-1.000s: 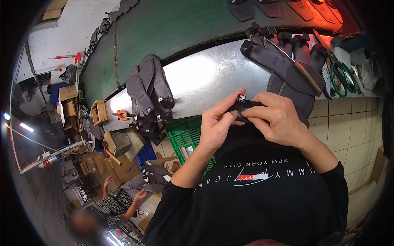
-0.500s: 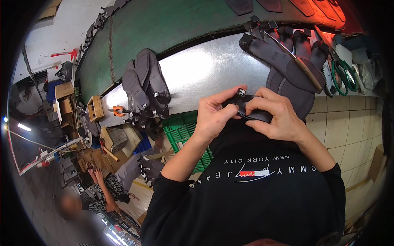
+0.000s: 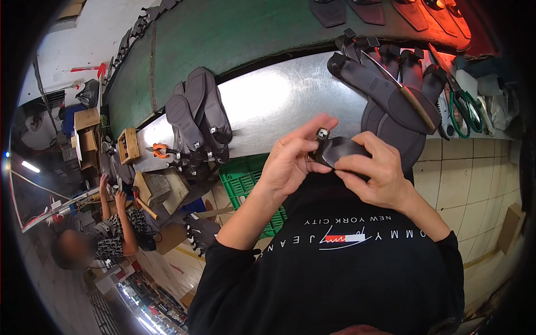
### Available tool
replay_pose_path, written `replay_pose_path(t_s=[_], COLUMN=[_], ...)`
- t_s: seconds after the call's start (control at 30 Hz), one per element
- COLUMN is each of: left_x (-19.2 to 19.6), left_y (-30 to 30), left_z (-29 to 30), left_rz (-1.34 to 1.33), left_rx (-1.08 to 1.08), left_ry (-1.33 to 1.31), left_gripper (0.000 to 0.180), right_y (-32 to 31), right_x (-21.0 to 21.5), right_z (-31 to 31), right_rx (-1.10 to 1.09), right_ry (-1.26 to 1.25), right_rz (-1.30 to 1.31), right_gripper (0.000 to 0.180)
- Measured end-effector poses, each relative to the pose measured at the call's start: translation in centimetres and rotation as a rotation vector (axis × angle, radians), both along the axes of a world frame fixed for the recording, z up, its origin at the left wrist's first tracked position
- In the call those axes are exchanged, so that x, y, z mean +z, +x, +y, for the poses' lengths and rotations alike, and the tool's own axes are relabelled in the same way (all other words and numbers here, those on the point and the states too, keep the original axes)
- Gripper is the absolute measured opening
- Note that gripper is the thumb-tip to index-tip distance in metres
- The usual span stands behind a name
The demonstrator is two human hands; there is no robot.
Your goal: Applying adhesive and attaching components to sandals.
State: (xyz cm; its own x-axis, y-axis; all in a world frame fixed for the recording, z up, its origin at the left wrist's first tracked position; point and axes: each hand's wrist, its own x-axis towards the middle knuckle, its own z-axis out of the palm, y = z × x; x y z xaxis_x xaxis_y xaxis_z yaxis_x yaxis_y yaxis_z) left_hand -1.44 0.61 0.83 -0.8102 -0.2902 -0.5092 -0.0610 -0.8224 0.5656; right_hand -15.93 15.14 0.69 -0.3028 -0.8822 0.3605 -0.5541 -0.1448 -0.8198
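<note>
In front of my chest I hold a black sandal sole [image 3: 345, 148] with a small square end piece, pale in the middle. My right hand [image 3: 379, 170] grips one end, fingers over the top and thumb along the near edge. My left hand [image 3: 293, 159] is at the other end, thumb beneath and fingers beside the square piece; its fingertips are slightly blurred. Several similar dark soles [image 3: 371, 78] lie fanned on the metal bench to the right, under a long tool with a wooden handle [image 3: 420, 109]. More soles [image 3: 192, 114] are stacked on the left.
The shiny metal bench [image 3: 279, 100] borders a green belt [image 3: 223, 33] carrying soles at far right. Green-handled scissors [image 3: 468, 111] lie right; orange-handled pliers [image 3: 161, 149] lie left by a wooden box [image 3: 128, 146]. A green crate [image 3: 240, 178] stands below. A co-worker [image 3: 111, 234] sits at left.
The sole has turned slightly in my hands, its square end shifting a little left. My left fingers have loosened and straightened some. The co-worker has shifted and raised both arms.
</note>
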Motion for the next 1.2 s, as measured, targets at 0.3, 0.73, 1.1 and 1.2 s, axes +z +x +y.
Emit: replay_pose_path(t_s=[0.3, 0.73, 1.1, 1.2], left_x=[-0.5, 0.1, -1.3, -1.6], left_y=[0.9, 1.5, 1.5, 1.4], left_z=[0.5, 0.6, 1.9, 1.9], left_rz=[-0.118, -0.208, -0.294, -0.327], left_rx=[-0.162, -0.155, -0.033, -0.033], left_ry=[-0.216, -0.236, -0.366, -0.386], left_gripper=[0.043, 0.034, 0.02, 0.018], right_y=[0.4, 0.6, 0.9, 0.9], right_x=[0.1, -0.3, -0.9, -1.6], right_z=[0.7, 0.7, 0.6, 0.5], right_rx=[-0.031, -0.033, -0.08, -0.079], right_ry=[0.071, 0.101, 0.174, 0.108], right_rz=[0.04, 0.043, -0.097, -0.046], right_gripper=[0.026, 0.015, 0.02, 0.02])
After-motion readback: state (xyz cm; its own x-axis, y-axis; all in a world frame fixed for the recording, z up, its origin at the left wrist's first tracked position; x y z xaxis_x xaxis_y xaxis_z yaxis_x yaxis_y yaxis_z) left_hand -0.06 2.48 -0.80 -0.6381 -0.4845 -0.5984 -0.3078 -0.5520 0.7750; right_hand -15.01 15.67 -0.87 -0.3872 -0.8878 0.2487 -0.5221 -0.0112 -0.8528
